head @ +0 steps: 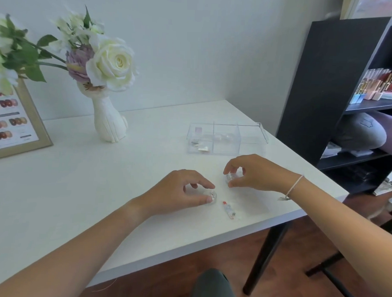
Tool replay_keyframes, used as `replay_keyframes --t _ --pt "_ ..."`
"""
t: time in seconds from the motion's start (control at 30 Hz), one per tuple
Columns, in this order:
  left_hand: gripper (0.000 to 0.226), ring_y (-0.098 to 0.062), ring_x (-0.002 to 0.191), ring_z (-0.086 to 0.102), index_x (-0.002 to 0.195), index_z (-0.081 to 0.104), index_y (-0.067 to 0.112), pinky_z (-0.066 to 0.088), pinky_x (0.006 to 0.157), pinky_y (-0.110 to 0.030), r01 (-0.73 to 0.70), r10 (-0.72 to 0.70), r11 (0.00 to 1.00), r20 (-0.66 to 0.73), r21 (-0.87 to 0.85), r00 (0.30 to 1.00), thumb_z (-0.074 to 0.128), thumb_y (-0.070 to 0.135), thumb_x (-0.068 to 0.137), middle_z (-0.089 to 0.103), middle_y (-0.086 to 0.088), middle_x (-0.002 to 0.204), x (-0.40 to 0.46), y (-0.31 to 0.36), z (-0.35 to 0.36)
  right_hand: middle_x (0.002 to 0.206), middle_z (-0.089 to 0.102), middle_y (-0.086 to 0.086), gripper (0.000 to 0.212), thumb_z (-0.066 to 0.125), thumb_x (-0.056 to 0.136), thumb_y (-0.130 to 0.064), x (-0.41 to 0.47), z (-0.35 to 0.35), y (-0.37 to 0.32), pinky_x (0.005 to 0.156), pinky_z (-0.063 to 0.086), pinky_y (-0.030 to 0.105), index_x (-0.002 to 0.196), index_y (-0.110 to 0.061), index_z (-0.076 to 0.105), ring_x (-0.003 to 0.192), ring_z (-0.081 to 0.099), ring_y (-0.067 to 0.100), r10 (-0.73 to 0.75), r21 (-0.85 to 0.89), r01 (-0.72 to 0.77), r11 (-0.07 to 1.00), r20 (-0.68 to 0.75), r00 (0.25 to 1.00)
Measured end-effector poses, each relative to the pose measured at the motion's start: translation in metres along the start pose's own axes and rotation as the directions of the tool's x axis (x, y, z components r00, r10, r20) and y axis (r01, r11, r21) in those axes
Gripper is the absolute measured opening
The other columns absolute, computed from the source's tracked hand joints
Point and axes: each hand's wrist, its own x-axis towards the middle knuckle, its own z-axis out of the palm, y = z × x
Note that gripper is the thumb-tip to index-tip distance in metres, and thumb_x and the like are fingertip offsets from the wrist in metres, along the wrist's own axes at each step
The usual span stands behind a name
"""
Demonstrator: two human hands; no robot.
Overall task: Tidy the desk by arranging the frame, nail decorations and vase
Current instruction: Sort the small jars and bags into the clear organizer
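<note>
Both forearms reach over the tabletop; left hand and right hand each pinch 1 small clear jar, the left jar and the right jar.

White worktop. Gold frame at 9 o'clock, cat-shaped vase w/ flowers at 11, clear 3-compartment box at 1. Near centre: two small clear jars under the hands, thin packet of nail decorations just at 5 o'clock of them.
</note>
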Motion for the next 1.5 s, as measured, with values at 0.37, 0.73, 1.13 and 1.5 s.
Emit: replay_keyframes --t 0.37,0.73,1.13,1.5 --pt "0.024 0.012 0.083 0.048 0.100 0.069 0.032 0.033 0.071 -0.001 -0.029 0.027 0.995 0.026 0.092 0.999 0.072 0.029 0.077 0.061 0.027 0.093 -0.002 0.001 0.007 0.087 0.054 -0.022 0.021 0.068 0.077 -0.036 0.007 -0.016 -0.006 0.063 0.036 0.011 0.097 -0.033 0.062 0.072 0.049 -0.004 -0.046 0.044 0.049 0.998 -0.067 0.997" --pt "0.023 0.004 0.074 0.049 0.087 0.065 0.047 0.035 0.061 -0.004 -0.039 0.039 0.999 -0.162 0.005 0.986 0.073 0.030 0.075 0.063 0.028 0.086 0.046 0.003 -0.024 0.083 0.056 -0.020 0.015 0.068 0.079 -0.026 0.051 -0.064 0.009 0.056 0.033 -0.003 0.092 -0.028 0.064 0.060 0.047 -0.019 -0.022 0.180 0.074 0.981 -0.273 0.962" --pt "0.011 -0.008 0.066 0.050 0.084 0.065 0.037 0.039 0.058 -0.003 0.017 -0.010 0.999 -0.227 0.029 0.974 0.071 0.030 0.077 0.066 0.015 0.098 0.120 0.002 -0.053 0.073 0.055 -0.009 0.016 0.073 0.073 -0.023 0.108 -0.063 0.036 0.059 0.037 0.022 0.080 -0.015 0.060 0.076 0.050 0.014 0.102 -0.033 -0.102 0.994 0.015 0.995" --pt "0.009 0.006 0.054 0.048 0.088 0.064 0.034 0.039 0.051 -0.006 0.065 -0.054 0.994 -0.132 0.087 0.990 0.068 0.034 0.079 0.061 0.021 0.090 0.156 -0.008 -0.042 0.086 0.062 0.000 0.016 0.072 0.073 -0.032 0.113 -0.064 0.037 0.075 0.043 0.030 0.075 -0.018 0.063 0.081 0.054 0.018 0.096 -0.096 -0.083 0.992 0.137 0.986"
